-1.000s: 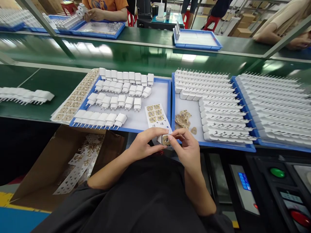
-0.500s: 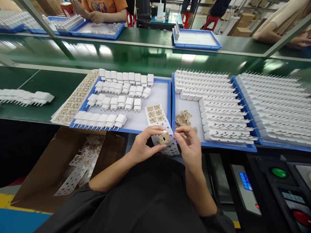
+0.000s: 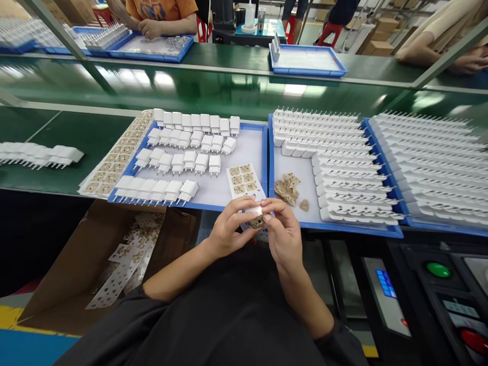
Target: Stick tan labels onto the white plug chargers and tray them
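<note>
A white plug adapter (image 3: 256,216) with a tan sticker on its end face is gripped by my left hand (image 3: 231,226). My right hand (image 3: 282,231) touches the adapter's right side, its thumb and fingers pinched together there; whether something small is between them is hidden. Just beyond my hands, a white sheet with tan stickers (image 3: 244,180) lies over the front edge of the left blue tray (image 3: 264,157). Rows of white adapters (image 3: 177,163) stand in that tray. Crumpled tan pieces (image 3: 286,188) lie in the right blue tray (image 3: 271,168), beside packed adapter rows (image 3: 343,178).
A stack of sticker sheets (image 3: 118,157) lies left of the trays. Below is a cardboard box (image 3: 61,274) with used sheets. A machine with a green button (image 3: 438,270) stands at the right. Other people sit beyond the green conveyor (image 3: 213,89).
My right hand has moved left onto the adapter. The adapter has tilted, so its stickered face shows less. A small tan piece in the right tray is now uncovered.
</note>
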